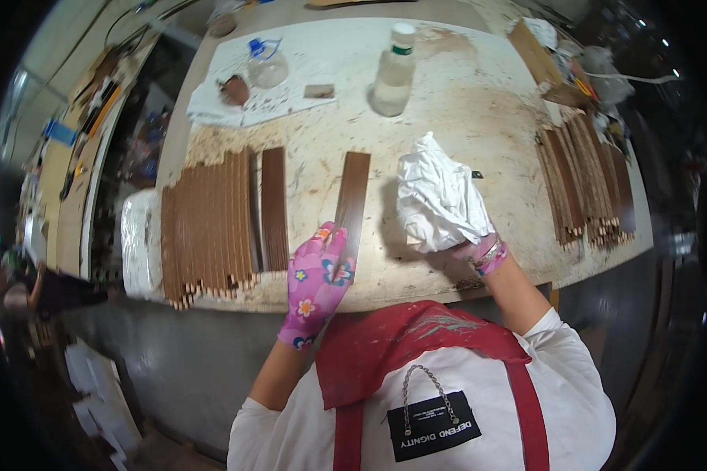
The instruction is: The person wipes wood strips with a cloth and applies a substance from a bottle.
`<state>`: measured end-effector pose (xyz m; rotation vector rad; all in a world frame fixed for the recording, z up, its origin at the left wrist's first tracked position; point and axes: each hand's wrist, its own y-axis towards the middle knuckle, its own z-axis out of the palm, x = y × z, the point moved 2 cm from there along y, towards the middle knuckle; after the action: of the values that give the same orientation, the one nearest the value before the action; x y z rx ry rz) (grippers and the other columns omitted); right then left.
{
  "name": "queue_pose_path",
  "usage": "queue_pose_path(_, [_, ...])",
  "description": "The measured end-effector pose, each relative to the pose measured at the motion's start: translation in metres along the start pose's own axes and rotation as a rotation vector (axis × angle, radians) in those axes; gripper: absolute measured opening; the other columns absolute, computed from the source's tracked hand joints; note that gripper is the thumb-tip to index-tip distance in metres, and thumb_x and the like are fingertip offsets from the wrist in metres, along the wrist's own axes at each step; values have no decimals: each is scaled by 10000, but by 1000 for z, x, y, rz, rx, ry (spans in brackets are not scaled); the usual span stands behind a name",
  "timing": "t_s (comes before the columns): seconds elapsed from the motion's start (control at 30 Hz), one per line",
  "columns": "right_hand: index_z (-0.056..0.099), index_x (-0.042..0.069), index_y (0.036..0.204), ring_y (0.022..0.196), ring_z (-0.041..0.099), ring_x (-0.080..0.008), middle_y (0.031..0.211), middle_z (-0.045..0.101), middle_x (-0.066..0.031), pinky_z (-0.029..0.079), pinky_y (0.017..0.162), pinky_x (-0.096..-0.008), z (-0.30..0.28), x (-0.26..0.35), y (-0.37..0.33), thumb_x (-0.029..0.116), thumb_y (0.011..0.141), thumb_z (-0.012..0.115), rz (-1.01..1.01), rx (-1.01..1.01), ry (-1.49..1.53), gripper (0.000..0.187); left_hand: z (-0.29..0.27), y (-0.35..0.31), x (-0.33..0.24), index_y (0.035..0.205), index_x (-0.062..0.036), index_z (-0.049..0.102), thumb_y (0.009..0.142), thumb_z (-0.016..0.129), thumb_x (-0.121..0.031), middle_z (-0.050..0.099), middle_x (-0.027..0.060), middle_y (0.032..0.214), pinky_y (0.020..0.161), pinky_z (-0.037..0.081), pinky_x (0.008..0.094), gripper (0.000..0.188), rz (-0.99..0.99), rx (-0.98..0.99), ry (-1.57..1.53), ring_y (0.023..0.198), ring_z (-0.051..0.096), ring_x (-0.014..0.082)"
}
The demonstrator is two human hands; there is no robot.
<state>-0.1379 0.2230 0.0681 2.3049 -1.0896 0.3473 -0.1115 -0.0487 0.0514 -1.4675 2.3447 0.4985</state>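
Note:
My left hand (317,284), in a pink flowered glove, grips the near part of a dark brown wooden slat (355,188). The slat points away from me over the worktable. A crumpled white cloth (440,196) is bunched in my right hand (479,250), whose fingers are mostly hidden under it; a pink glove shows at the wrist. Cloth and slat are apart. Left of the held slat lies a single brown slat (274,208), beside a tight row of similar slats (208,224).
Another stack of slats (585,177) lies at the right edge of the worktable (479,102). Farther back stand a clear bottle with a white cap (393,74) and a clear jug with a blue cap (267,67). A white wrapped bundle (141,243) sits at the left edge. A cardboard box (543,63) is at the back right.

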Motion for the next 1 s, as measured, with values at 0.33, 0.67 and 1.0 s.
queue_pose_path(0.33, [545, 16, 1256, 1134, 580, -267, 1239, 593, -117, 453, 1007, -444, 27, -25, -63, 135, 914, 503, 747, -607, 1369, 364, -3, 100, -17, 992, 4, 657, 916, 664, -204, 651, 9, 877, 717, 461, 240, 222, -265, 201, -1122, 781, 573, 93])
queue_pose_path(0.67, [225, 145, 1524, 1379, 297, -248, 1510, 322, -61, 313, 1110, -378, -29, -8, -76, 326, 814, 721, 854, -548, 951, 885, 12, 120, -20, 1124, -14, 607, 1011, 460, -295, 688, 96, 993, 764, 522, 333, 337, -46, 478, -1115, 867, 650, 190])
queue_pose_path(1.0, [615, 32, 960, 850, 616, -103, 902, 636, -10, 497, 798, -250, -28, 27, -41, 79, 926, 618, 676, -552, 1716, 58, -54, 132, -8, 1184, -30, 645, 900, 545, -75, 664, 65, 1088, 762, 491, 260, 305, -11, 393, -707, 927, 603, 112])
